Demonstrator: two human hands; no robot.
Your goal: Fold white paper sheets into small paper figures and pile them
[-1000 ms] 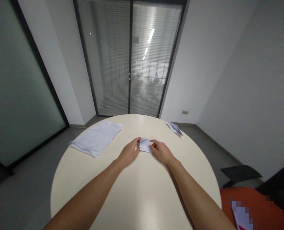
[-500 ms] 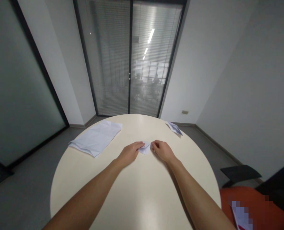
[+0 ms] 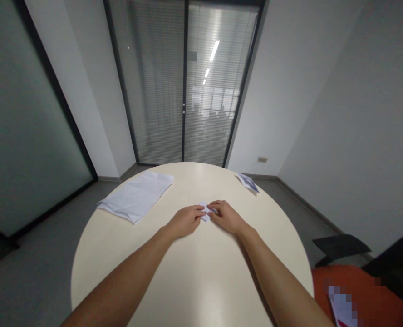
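Small white paper lies under the fingers of two hands

The left hand and the right hand meet near the middle of a round cream table. The small white paper is there, on the table top, between the fingertips and partly covered by them. Its corners show above and below the fingers. The left hand is low, with its fingers stretched onto the paper. The right hand is more bent, and its fingertips also touch the paper. Whether each hand grips the paper or only presses it, I cannot tell.

To the left, well apart from the hands, large white sheets lie near the table's edge, with slight creases. To the right and farther away, a folded paper lies close to the edge, partly raised. Beside the table, at the lower right, stands a chair with a red seat and a black armrest.
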